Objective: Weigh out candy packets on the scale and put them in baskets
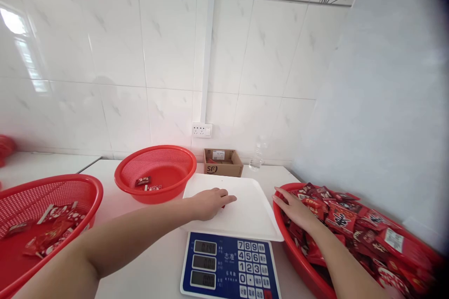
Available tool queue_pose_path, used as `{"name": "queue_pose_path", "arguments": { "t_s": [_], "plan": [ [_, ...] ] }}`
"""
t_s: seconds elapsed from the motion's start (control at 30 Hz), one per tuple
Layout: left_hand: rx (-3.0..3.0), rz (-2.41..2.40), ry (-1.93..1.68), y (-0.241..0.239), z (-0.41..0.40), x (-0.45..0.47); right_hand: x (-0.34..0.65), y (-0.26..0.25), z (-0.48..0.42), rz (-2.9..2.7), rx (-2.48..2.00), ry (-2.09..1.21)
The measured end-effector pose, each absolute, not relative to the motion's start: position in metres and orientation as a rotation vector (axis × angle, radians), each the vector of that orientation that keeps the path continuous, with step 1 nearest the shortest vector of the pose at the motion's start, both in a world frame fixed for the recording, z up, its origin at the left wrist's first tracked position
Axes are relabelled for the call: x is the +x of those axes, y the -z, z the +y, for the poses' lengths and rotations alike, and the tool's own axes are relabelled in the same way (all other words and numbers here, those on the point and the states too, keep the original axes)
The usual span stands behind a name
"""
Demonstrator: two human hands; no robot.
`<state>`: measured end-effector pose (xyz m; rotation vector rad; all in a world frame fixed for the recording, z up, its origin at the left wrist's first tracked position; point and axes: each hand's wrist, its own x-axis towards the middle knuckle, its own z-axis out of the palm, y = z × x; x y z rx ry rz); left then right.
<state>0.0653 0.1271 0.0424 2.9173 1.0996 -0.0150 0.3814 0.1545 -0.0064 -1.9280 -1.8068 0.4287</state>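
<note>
Above the white weighing tray [245,217] of a blue digital scale [224,285], my left hand [210,203] is closed with its fingers curled. A bit of a small red packet shows beneath those fingers, the rest of it hidden. At the right, my right hand [293,206] rests at the edge of a red basket [298,261], fingers apart, next to the packets. Many red and dark red snack packets [340,218] fill that basket. The scale's displays are lit, their digits faint.
A red perforated basket [154,152] with a few packets stands behind the tray's left side. Another red basket [94,191] with packets is at the left. At the wall are a small cardboard box [224,170] and a clear plastic bottle [256,156].
</note>
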Motion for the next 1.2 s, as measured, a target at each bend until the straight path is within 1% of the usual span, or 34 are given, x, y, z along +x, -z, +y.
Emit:
{"name": "queue_pose_path", "arguments": {
  "t_s": [0.4,0.7,0.8,1.0,1.2],
  "plan": [
    [2.83,1.238,-0.036,-0.047,0.117,0.041,0.383,0.009,0.157,-1.82,-1.922,-0.398],
    [2.904,1.335,0.167,-0.049,0.126,0.051,0.383,0.011,0.158,-1.824,-1.921,-0.364],
    [2.924,1.354,0.184,-0.048,0.129,0.053,0.382,0.01,0.157,-1.831,-1.904,-0.37],
    [2.85,1.546,0.024,-0.055,0.127,0.04,0.38,0.008,0.155,-1.814,-1.949,-0.402],
    [2.58,1.94,-0.236,-0.078,0.126,-0.015,0.38,0.008,0.155,-1.821,-1.911,-0.399]
  ]
}}
